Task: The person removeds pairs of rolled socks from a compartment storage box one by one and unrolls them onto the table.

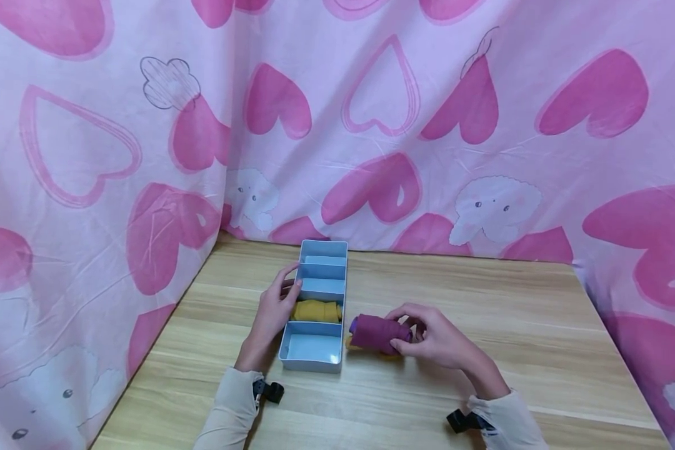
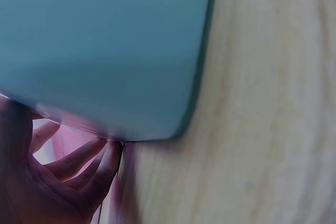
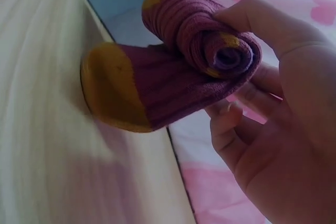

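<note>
The left hand [image 1: 274,315] is resting with relaxed fingers against the blue tray [image 1: 315,362], seemingly steadying it near the desk's [image 1: 540,325] left edge, while the right hand [image 1: 439,340] is gripping a rolled purple sock [image 1: 378,333] just beside it, keeping the roll tight.

Your left wrist view is mostly filled by the blurred blue wall of the organizer tray [image 2: 105,51], so you see none of its compartments there. Your left hand [image 2: 47,182] is cut off by the bottom and left edges, only a few fingers showing under the tray. In the right wrist view, your right hand [image 3: 283,129] runs off the right and bottom edges, and its fingertips are hidden behind the purple rolled sock [image 3: 194,61]. From the head view, the yellow piece [image 1: 371,347] beneath that roll is mostly covered. Both forearms leave the frame at the bottom.
</note>
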A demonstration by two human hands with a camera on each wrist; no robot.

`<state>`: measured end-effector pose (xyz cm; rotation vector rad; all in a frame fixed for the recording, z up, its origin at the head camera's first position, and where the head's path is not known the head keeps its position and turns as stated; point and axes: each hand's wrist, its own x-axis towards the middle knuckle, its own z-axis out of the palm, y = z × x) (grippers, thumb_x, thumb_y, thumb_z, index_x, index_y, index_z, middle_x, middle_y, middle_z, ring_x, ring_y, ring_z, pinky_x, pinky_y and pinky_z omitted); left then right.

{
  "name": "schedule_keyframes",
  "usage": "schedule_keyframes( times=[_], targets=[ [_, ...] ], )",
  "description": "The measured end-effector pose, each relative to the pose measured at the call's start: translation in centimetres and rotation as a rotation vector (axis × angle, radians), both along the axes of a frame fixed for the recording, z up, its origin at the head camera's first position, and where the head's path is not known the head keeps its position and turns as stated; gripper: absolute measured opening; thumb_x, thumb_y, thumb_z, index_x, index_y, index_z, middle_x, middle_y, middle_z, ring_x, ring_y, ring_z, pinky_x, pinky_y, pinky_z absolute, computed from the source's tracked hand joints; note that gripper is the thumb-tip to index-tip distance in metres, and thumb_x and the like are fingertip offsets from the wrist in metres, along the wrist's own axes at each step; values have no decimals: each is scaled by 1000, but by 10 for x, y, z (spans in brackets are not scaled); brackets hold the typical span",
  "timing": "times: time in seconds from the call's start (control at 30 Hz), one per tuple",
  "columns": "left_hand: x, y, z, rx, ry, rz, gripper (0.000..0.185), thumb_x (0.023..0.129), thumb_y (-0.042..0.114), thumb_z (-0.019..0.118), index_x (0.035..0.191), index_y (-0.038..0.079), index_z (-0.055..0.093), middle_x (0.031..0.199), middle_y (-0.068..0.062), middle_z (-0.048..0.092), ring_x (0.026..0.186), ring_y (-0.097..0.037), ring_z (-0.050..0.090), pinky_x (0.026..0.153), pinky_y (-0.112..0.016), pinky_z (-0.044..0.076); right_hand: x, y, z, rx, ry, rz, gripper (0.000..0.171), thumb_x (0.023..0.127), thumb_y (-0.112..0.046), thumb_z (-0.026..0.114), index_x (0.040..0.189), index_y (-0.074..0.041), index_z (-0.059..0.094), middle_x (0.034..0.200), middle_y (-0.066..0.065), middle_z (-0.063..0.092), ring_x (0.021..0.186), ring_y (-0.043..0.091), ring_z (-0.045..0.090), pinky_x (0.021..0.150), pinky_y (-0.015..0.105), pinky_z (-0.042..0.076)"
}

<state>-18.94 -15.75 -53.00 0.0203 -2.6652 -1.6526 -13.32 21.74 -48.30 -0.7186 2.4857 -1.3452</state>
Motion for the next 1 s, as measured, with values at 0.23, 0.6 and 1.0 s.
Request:
schedule_keyframes(
  times=[0.23, 0.6, 1.0],
  targets=[
    [1, -1, -1, -1, 1, -2, 51, 112, 52, 54, 161, 47, 43, 158, -4, 58, 142, -36, 61, 112, -62, 55, -1, 13, -14, -6, -87, 27, 34, 95, -30, 85, 126, -32, 73, 113, -1, 73, 88, 18, 64, 73, 26, 55],
    [0, 0, -4, 10, 26, -11, 52, 112, 50, 54, 162, 43, 43, 159, -7, 58, 143, -37, 60, 113, -62, 53, -13, 24, -36, -15, -153, 42, 34, 103, -27, 75, 134, -16, 71, 119, 11, 76, 96, 17, 73, 80, 27, 60],
    [-4, -3, 0, -75, 57, -31, 52, 112, 46, 56, 163, 35, 46, 151, -16, 64, 135, -38, 67, 110, -59, 57, -18, 29, -45, 3, -142, -72, 39, 105, -20, 71, 143, -18, 62, 123, 9, 75, 98, 22, 70, 78, 27, 58]
  ],
)
